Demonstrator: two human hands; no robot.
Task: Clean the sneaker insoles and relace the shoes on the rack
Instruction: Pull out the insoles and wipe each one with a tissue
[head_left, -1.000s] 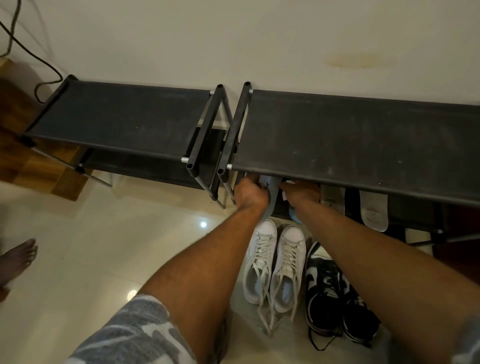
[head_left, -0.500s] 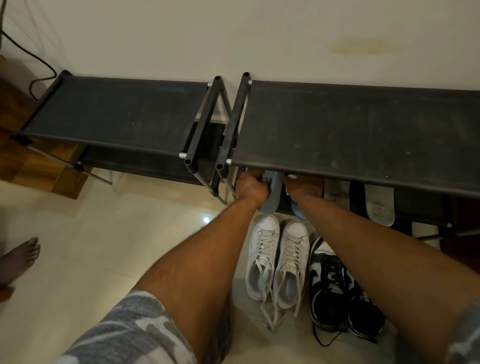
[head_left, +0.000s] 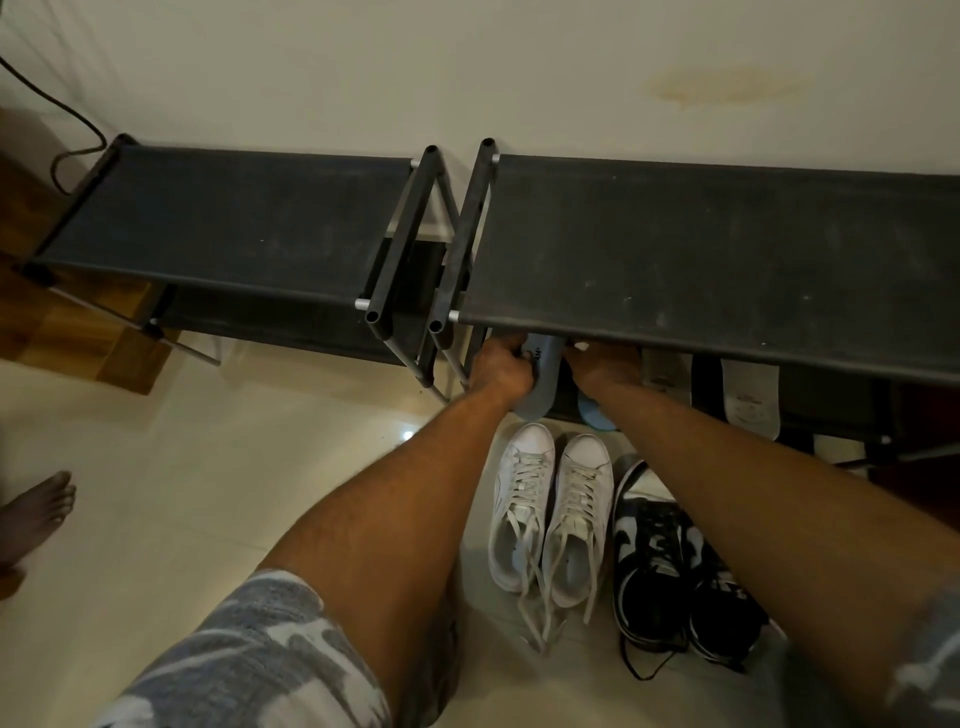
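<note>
Left hand: reaches under the front edge of the right rack's top shelf; fingers curled round the side of the grey insole, gripping it.
Grey insole: stands tilted, upper end hidden under the shelf edge, lower end hanging out past the front of the rack, just above the white sneakers.
Right hand: just beside the left, also under the shelf edge; fingers hidden by the shelf, so its grip cannot be told.
Blue insole: rounded end shows below the right wrist, at the front of the lower shelf.
Right rack: dark fabric top, dusty, against the wall.
Lower shelf: two more pale insoles to the right of the hands, one a white insole with print.
White sneakers: pair side by side on the floor, toes toward the rack, laces loose.
Black-and-white sneakers: pair on the floor, touching the white pair's right side.
Left rack: just beside the right rack, frames nearly touching.
Bare foot: at the left edge, on the floor.
</note>
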